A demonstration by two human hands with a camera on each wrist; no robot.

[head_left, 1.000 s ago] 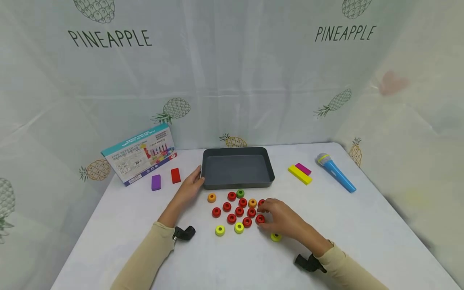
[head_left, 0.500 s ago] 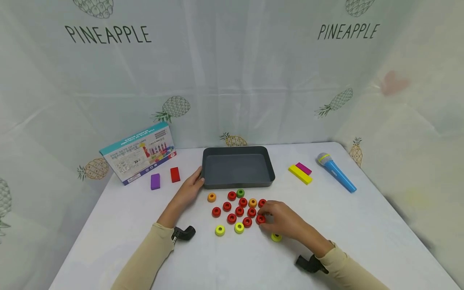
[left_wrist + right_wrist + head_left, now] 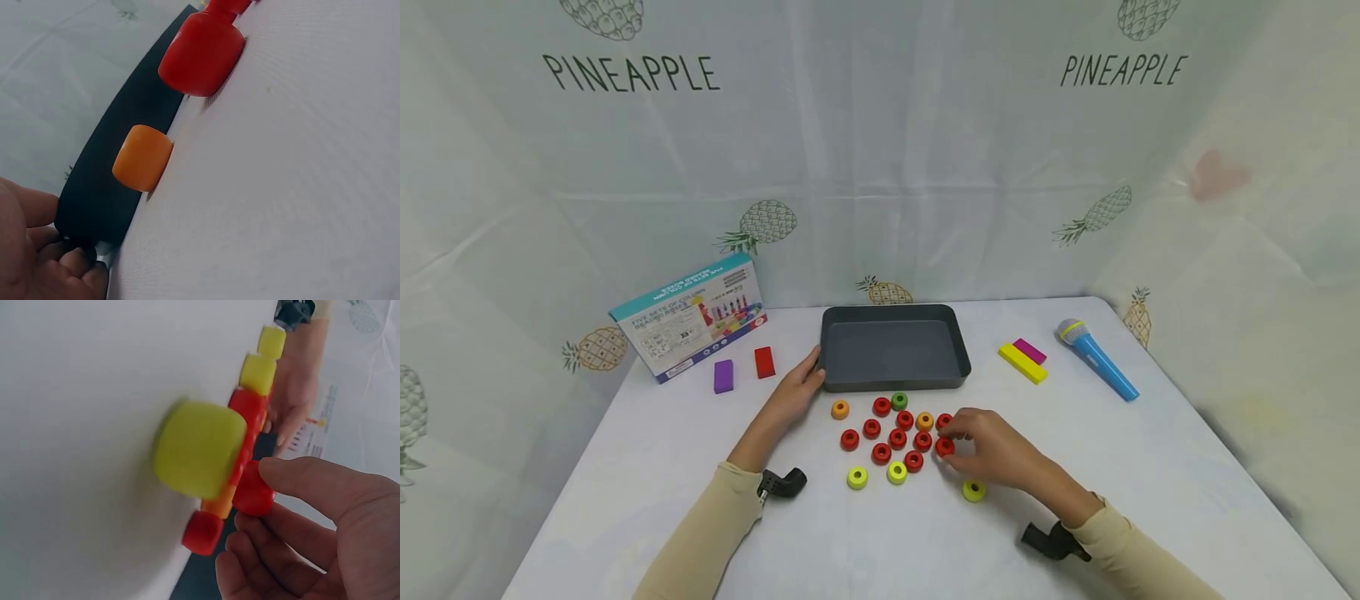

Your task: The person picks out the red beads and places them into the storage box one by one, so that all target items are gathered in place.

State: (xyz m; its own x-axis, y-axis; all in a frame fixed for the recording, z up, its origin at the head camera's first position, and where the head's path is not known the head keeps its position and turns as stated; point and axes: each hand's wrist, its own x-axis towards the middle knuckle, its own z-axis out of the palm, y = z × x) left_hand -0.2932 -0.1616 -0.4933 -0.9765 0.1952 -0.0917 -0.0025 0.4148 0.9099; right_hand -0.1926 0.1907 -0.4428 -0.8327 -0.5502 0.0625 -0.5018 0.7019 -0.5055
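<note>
My right hand (image 3: 1000,450) pinches a glossy red ring-shaped bead (image 3: 253,490), thumb to fingertip; a lime-yellow ring-shaped bead (image 3: 973,492) sits just my side of it. Farther out, my left hand (image 3: 790,397) grips a dark-grey rectangular tray (image 3: 895,346); the left-wrist view bares curled fingers the head view hides.

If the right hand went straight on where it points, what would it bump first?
Probably the red bead just left of the held bead, though the right hand looks slightly raised and might pass above.
</note>
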